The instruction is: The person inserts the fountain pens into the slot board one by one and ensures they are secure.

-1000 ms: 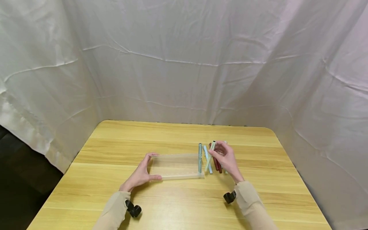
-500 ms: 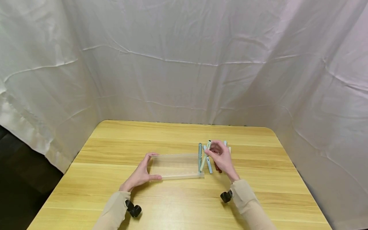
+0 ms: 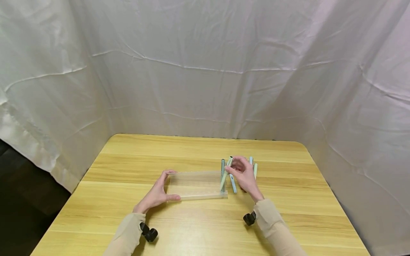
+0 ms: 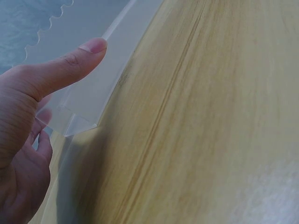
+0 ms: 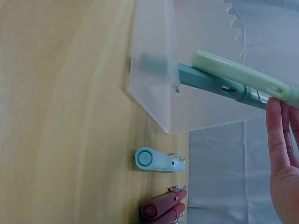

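Observation:
My left hand (image 3: 156,192) grips the left end of a clear plastic pen stand (image 3: 195,184), thumb over its front lip and fingers at the back. In the left wrist view the stand's scalloped edge (image 4: 39,36) shows. A teal pen (image 5: 210,84) rests in the stand at its right end. My right hand (image 3: 245,176) pinches a pale green pen (image 5: 243,74) near its upper end. That pen slants over the teal one, its lower end above the stand's front lip. A light blue pen (image 3: 233,185) lies on the table just right of the stand.
Dark red pens (image 5: 161,206) lie beside the light blue one, mostly hidden by my right hand in the head view. Another pale green pen (image 3: 255,170) and a blue pen (image 3: 251,160) lie farther right. A pale curtain (image 3: 205,89) encloses the wooden table (image 3: 198,227).
My right hand has moved left with the pale green pen, from over the loose pens to the stand's right end. The left hand and stand have stayed put.

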Motion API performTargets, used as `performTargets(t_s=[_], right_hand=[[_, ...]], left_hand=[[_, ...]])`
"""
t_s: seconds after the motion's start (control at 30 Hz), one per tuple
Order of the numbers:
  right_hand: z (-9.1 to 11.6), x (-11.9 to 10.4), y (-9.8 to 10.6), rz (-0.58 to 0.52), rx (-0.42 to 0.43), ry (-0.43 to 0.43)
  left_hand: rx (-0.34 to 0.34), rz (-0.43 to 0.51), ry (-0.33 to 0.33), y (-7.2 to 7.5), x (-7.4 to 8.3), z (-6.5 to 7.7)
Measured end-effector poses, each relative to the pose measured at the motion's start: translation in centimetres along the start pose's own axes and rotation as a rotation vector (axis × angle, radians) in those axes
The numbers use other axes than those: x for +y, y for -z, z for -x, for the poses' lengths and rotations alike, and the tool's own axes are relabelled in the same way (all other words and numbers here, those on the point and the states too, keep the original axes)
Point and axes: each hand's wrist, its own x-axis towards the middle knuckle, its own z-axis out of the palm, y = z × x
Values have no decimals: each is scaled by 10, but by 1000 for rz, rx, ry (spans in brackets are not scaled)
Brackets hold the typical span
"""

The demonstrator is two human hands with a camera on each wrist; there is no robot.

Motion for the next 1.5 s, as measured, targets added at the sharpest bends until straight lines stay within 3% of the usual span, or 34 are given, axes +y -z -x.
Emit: performTargets(t_s=[0.17,0.47,0.53,0.77,0.97,1.13,1.33,1.5], right_hand=[[2,-1,-3,-39,-26,-4],[4,3,-8,6,-69,6],[5,3,-8,24,-70,25],[9,-32,-12,132,-78,45],[9,-12,-17,250,-66,103],[8,6,-19,275,-70,195],[6,15,-20,304,-76,359],[5,18,-21,365,-62,444]], left_hand=[[6,4,-5,0,-1,0],[9,4,-4,0,-1,0],[10,6,0,-1,-1,0],[10,3,10,-1,-1,0],[9,1,16,-2,-1,0],[10,-1,19,-1,-1,1],[10,-2,22,-1,-1,0],[9,2,19,-1,-1,0]])
